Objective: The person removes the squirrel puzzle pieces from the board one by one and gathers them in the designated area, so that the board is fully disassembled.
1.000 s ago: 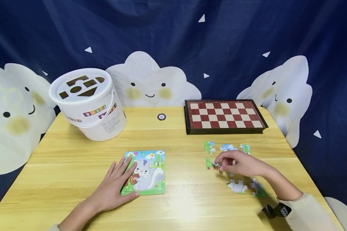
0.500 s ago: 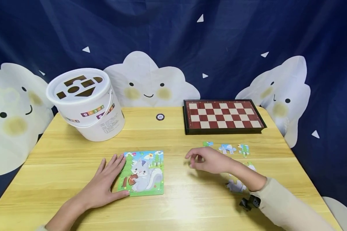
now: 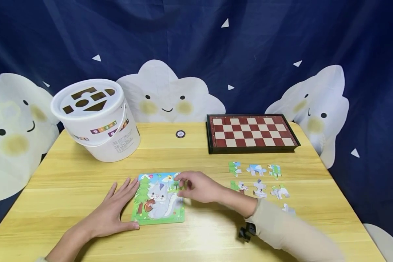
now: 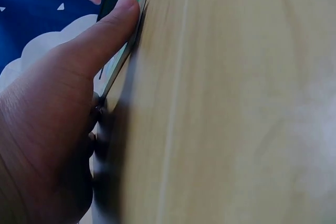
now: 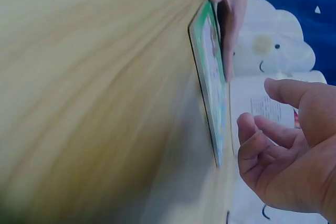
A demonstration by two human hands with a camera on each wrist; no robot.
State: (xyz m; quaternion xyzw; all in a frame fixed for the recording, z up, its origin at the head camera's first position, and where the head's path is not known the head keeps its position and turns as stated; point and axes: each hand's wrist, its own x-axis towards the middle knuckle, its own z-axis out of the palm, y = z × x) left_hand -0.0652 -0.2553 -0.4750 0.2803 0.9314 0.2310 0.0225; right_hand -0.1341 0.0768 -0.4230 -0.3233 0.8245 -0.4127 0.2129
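Note:
A square squirrel picture puzzle (image 3: 163, 211) lies assembled in its frame on the wooden table. Along its left edge lies my left hand (image 3: 108, 214), fingers spread, thumb tip at the lower left corner. In the left wrist view the thumb (image 4: 113, 27) overlaps the puzzle's edge. My right hand (image 3: 201, 187) hovers over the puzzle's upper right part. Its fingers curl loosely with the thumb apart, and the right wrist view shows nothing between them. Loose jigsaw pieces (image 3: 259, 189) lie spaced in rows on the right; my right forearm hides some of the lowest row.
Behind the pieces lies a red and white checkerboard (image 3: 252, 131) in a black case. A white bucket (image 3: 101, 123) with shaped holes in its lid stands at the back left. Between them is a small round dark disc (image 3: 180, 134). A dark blue curtain (image 3: 190, 29) hangs behind the table.
My right hand has let go of a jigsaw piece in the middle row and moved left to above the puzzle. My left hand has slid left off the puzzle's face to its edge.

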